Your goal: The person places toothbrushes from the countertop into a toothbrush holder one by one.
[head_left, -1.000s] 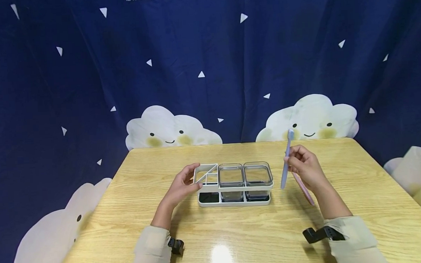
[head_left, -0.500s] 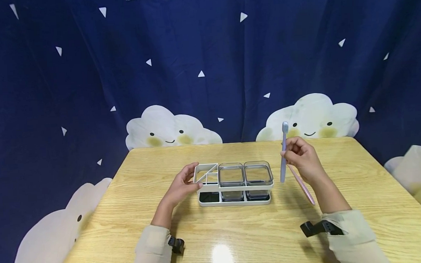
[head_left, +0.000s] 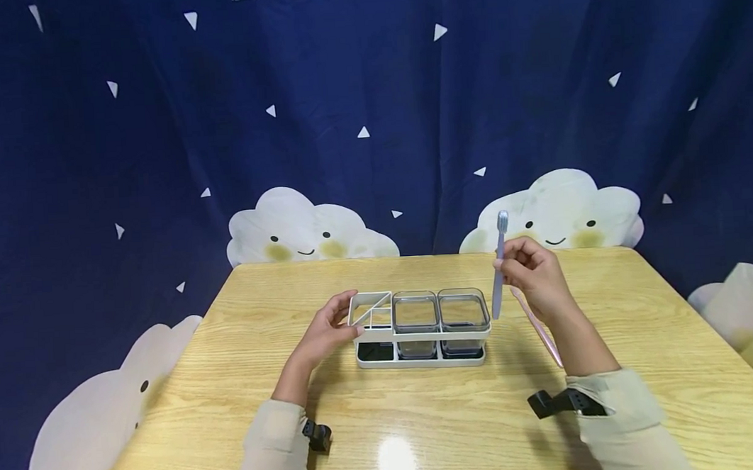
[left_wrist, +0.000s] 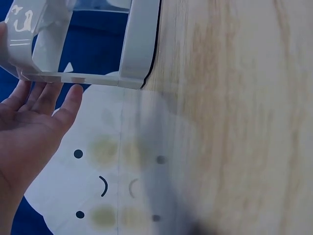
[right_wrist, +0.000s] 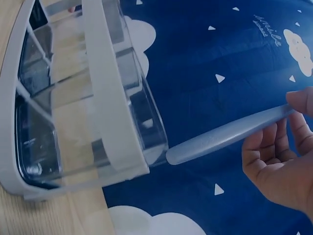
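A white rack with two clear cups and a divided left compartment stands mid-table. My left hand rests with nearly straight fingers against the rack's left end; in the left wrist view the fingertips touch the rack's white frame. My right hand pinches a blue-grey toothbrush upright, bristles up, just right of the rack's right cup. In the right wrist view the toothbrush handle points its tip at the rack's corner. A pink toothbrush lies on the table under my right forearm.
The wooden table is backed by a dark blue curtain with white clouds. Black wrist-camera straps sit on both sleeves.
My right hand has carried the blue-grey toothbrush up and leftward, closer to the rack's right end. The left hand has stayed at the rack.
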A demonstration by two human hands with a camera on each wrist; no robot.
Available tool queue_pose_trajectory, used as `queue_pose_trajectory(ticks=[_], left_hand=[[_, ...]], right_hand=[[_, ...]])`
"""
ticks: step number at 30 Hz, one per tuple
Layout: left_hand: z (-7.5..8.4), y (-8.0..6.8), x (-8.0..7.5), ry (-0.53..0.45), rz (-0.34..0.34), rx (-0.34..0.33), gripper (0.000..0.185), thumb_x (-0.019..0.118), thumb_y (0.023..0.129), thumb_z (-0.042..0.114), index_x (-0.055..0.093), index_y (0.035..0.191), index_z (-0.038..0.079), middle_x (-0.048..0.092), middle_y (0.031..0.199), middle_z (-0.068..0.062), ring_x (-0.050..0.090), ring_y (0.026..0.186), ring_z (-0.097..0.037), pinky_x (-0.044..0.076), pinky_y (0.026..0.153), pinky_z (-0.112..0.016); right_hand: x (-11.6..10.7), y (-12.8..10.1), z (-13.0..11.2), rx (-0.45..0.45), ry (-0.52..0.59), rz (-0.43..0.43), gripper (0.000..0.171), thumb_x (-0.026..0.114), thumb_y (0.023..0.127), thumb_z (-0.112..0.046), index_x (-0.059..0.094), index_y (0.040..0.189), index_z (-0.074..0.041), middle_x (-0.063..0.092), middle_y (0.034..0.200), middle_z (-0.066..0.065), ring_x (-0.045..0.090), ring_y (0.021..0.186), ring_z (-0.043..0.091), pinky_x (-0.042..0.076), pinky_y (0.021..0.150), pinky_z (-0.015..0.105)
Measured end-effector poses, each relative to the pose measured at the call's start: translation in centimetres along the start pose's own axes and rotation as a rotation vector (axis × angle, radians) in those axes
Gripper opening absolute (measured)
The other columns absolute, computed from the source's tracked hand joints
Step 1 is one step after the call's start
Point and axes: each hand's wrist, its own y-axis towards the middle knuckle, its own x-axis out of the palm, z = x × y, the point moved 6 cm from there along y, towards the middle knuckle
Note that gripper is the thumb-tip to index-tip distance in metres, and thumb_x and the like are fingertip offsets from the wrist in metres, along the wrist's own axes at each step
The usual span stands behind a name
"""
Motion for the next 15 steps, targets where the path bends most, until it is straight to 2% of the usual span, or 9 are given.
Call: queue_pose_trajectory(ticks=[8,15], left_hand=[[0.4,-0.1,0.2,-0.011,-0.001,-0.028,0.067,0.062,0.08,-0.009,0.032,0.14,-0.003,0.041,0.134,-0.024,0.042,0.119,-0.031,0.045,0.086,-0.027],[2.6,-0.7,0.8,-0.001,-0.03,-0.039,0.068,0.06,0.08,-0.009,0.028,0.139,-0.009,0.037,0.134,-0.032,0.037,0.122,-0.039,0.042,0.088,-0.026]], right_hand=[[1.2,0.2,-0.2,0.023,-0.025,-0.016,0.018,0.055,0.085,0.011,0.057,0.089,-0.007,0.05,0.077,0.002,0.05,0.068,0.01,0.049,0.059,0.021],[2.4,0.8,-1.2,-0.007,-0.032,-0.028,0.017,0.056,0.085,0.009,0.057,0.088,-0.007,0.05,0.077,0.002,0.051,0.068,0.01,0.05,0.06,0.022]])
